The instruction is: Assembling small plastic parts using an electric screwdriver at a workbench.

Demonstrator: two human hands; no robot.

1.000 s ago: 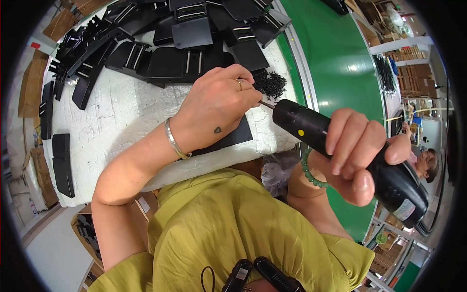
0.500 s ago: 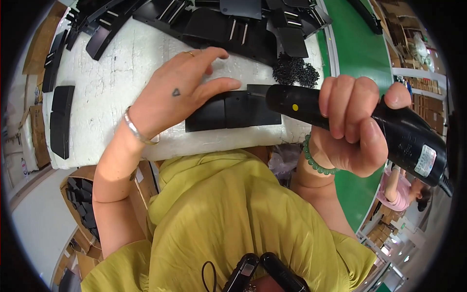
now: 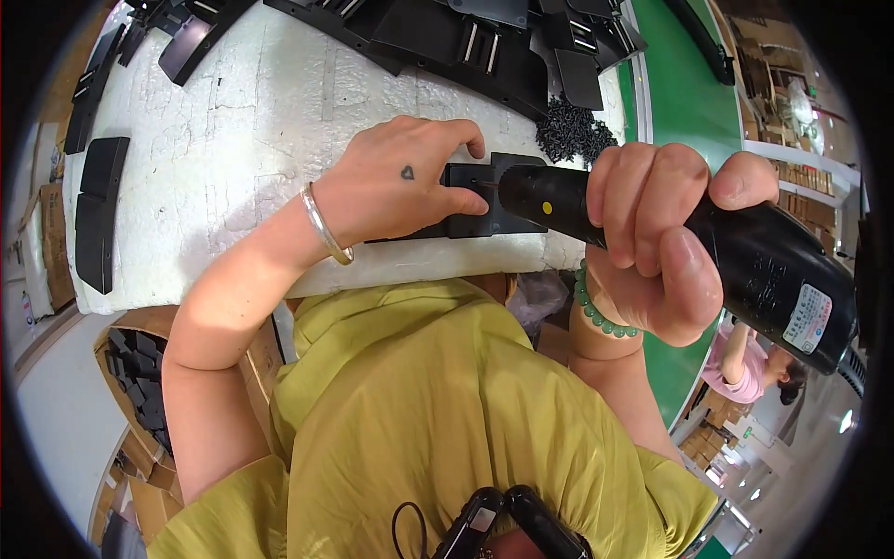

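Observation:
My right hand [image 3: 656,238] is wrapped round a black electric screwdriver [image 3: 764,265] with a yellow dot and a cord. The screwdriver's narrow tip points left, down at a flat black plastic panel [image 3: 521,219] at the near edge of the table. My left hand [image 3: 400,182] is on the panel's left part. Its thumb presses on the surface and its curled index finger is at the far edge, with the screwdriver tip close beside them. The left hand hides part of the panel. A screw under the tip cannot be made out.
A pile of small black screws [image 3: 573,130] lies beyond the panel. Black plastic assemblies with metal rods [image 3: 466,51] crowd the far side of the white padded table [image 3: 251,168]. Another black panel [image 3: 101,214] lies at left. A green surface [image 3: 684,112] runs at right; a person in pink [image 3: 745,363] is behind.
My left hand has moved right and down onto the panel, its thumb now on the surface. The screwdriver has shifted slightly left in my right hand.

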